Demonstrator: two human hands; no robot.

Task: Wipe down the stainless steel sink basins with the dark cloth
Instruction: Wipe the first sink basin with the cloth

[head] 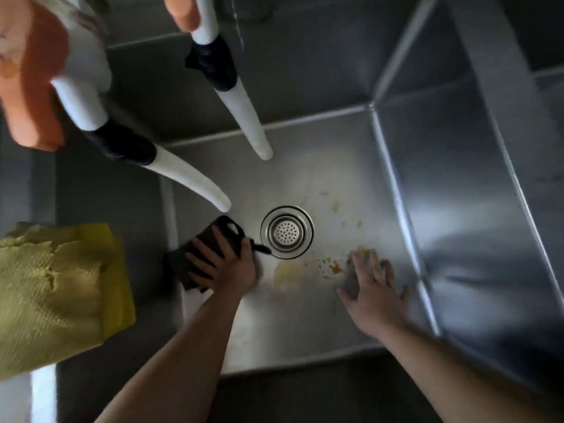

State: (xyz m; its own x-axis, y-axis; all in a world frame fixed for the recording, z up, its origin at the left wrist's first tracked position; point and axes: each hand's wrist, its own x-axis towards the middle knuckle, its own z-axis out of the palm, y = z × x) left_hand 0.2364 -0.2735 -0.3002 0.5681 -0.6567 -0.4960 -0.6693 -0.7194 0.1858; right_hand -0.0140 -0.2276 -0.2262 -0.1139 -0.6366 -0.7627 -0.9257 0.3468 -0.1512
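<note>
Seen from above, a person reaches both bare arms down into a square stainless steel sink basin [305, 331]. The left hand [222, 264] lies on a crumpled dark cloth [201, 248], fingers spread and slightly bent over it, pressing it against the basin floor at its left wall, just left of the round perforated metal drain strainer [287, 232]. The right hand [372, 288] is open and holds nothing; its straight, spread fingers rest flat on the basin floor to the right of the drain, fingertips touching a patch of yellow-orange food residue [335, 267].

The residue trails across the floor between the two hands, below and to the right of the drain, with a pale yellowish smear nearer the cloth. So the dirty area lies to the right of the cloth, and the left hand, which has the cloth, would likely need to sweep rightward past the drain towards the right hand.

Above hang two white curved spouts with dark collars [210, 62]. A yellow textured cloth [61, 288] lies on the surface to the left of the basin.
</note>
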